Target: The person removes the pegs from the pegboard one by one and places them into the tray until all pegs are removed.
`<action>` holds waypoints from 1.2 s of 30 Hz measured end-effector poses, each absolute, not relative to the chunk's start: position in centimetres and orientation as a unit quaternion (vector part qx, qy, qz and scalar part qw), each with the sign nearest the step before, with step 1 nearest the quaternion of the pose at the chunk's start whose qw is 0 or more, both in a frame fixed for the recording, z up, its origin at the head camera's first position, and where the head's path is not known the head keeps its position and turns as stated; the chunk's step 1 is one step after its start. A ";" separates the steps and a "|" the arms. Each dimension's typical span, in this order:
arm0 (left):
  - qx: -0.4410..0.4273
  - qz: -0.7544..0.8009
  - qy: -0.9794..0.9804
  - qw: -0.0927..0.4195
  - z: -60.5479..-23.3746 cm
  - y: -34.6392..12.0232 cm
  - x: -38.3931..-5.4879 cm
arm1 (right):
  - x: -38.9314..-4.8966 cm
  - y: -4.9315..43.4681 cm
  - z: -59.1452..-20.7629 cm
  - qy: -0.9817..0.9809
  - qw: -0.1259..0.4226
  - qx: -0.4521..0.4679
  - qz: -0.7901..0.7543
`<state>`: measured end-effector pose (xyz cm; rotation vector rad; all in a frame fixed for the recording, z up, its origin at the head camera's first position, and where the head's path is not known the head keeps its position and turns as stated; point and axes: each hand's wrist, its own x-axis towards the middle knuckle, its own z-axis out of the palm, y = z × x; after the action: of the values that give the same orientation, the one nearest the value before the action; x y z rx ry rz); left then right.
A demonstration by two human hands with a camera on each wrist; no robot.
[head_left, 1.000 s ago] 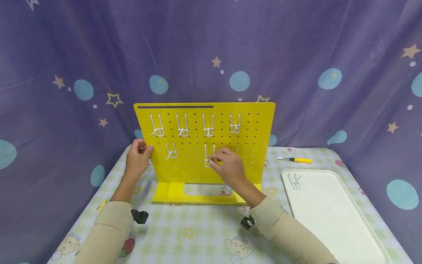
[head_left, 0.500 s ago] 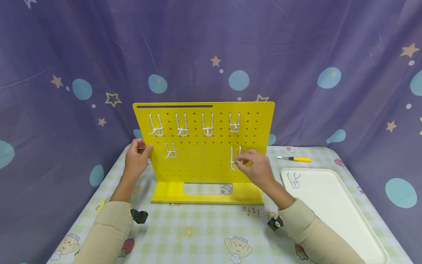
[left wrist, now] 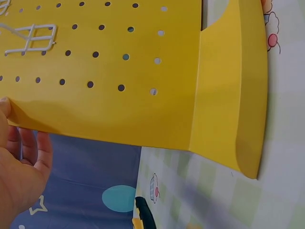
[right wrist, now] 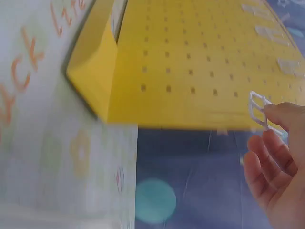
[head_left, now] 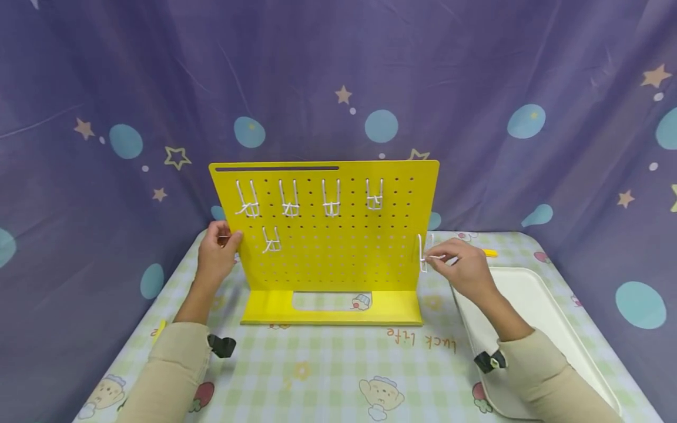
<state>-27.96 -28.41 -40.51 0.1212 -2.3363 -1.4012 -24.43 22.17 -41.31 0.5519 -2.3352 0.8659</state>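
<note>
A yellow pegboard (head_left: 317,258) stands upright on its folded base. My left hand (head_left: 215,258) grips its left edge, the thumb in front and the other fingers behind, as the left wrist view shows. Between thumb and fingertips my right hand (head_left: 468,269) pinches a white wire pegboard hook (head_left: 422,255) just off the board's right edge. In the right wrist view, this hook (right wrist: 257,109) overlaps the board's edge. A row of white hooks (head_left: 331,200) hangs along the board's upper part. One more hook (head_left: 272,239) hangs lower at the left.
At the right lies a cream tray (head_left: 520,275), partly covered by my right arm. Behind the right hand shows the yellow handle of a screwdriver (head_left: 491,253). A small yellow object (head_left: 160,330) peeks out beside the left sleeve. A purple patterned curtain (head_left: 338,70) hangs behind the table.
My right hand has carried the hook from the middle of the board rightward past its right edge. The left hand keeps its grip on the left edge.
</note>
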 end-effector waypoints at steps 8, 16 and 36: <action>0.038 -0.499 -0.841 0.203 -40.4 -28.6 -27.9 | -24.6 26.4 -41.2 -0.900 0.274 0.142 0.307; 0.042 -0.503 -0.841 0.196 -40.4 -28.6 -27.9 | -25.2 30.0 -40.9 -0.920 0.251 0.108 0.280; 0.039 -0.500 -0.842 0.198 -40.5 -28.6 -27.9 | -25.9 37.0 -45.3 -0.957 0.123 0.095 0.243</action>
<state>-27.93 -28.58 -40.45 0.1087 -2.3557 -1.3993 -25.90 37.02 -45.30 0.2780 -2.7931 0.7097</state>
